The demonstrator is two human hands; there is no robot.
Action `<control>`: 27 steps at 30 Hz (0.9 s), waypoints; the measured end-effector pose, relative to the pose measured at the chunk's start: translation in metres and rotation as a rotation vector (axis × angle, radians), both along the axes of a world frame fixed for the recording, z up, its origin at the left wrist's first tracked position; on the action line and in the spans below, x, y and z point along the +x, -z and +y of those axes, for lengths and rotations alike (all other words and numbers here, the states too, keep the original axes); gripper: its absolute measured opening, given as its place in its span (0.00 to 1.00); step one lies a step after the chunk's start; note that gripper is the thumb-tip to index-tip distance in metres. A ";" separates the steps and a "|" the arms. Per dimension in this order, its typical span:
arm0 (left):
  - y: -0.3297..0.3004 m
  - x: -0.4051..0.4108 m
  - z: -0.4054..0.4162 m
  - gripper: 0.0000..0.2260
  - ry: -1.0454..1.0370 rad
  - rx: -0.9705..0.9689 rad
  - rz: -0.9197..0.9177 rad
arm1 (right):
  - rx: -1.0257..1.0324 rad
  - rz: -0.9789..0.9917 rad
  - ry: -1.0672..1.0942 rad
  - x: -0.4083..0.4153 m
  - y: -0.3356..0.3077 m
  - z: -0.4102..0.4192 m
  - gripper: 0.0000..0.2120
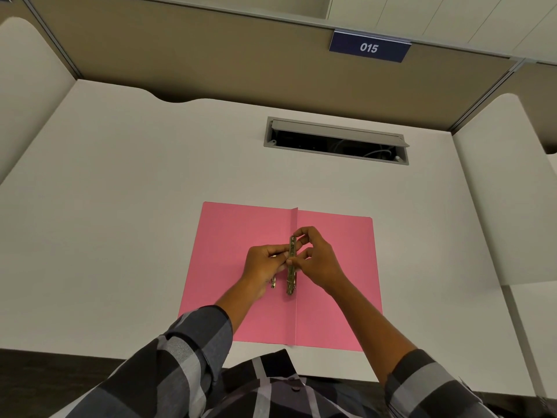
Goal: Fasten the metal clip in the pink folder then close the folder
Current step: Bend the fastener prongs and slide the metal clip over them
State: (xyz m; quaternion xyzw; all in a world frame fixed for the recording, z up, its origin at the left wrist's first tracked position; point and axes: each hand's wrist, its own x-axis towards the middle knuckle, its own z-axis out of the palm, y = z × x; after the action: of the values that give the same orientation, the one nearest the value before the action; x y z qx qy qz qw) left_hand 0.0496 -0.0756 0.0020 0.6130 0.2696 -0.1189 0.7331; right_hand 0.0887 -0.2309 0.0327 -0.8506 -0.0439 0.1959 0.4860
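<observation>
A pink folder lies open and flat on the white desk, spine fold running down its middle. A long metal clip bar stands along the spine, tilted slightly up. My left hand pinches the bar from the left at its middle; a small metal prong shows under that hand. My right hand grips the bar's upper half from the right, fingertips on its top end. Both hands meet over the spine and hide the clip's middle.
An open cable tray with a grey lid is sunk into the desk behind the folder. Beige partitions wall the desk at back and sides, with a blue "015" sign above. The desk's front edge runs just below the folder.
</observation>
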 end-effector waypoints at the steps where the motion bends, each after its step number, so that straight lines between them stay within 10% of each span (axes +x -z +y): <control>1: 0.000 0.000 0.000 0.12 0.004 0.006 -0.001 | -0.007 0.001 -0.002 0.000 0.001 0.000 0.27; 27: 0.021 -0.064 0.002 0.22 0.634 0.898 -0.356 | -0.405 0.034 0.015 0.007 0.022 0.021 0.30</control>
State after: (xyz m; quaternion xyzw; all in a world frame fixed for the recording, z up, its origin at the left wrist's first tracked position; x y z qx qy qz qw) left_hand -0.0141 -0.0736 -0.0194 0.9255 -0.0306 -0.1019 0.3635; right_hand 0.0952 -0.2098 0.0108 -0.9278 0.0107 0.2113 0.3073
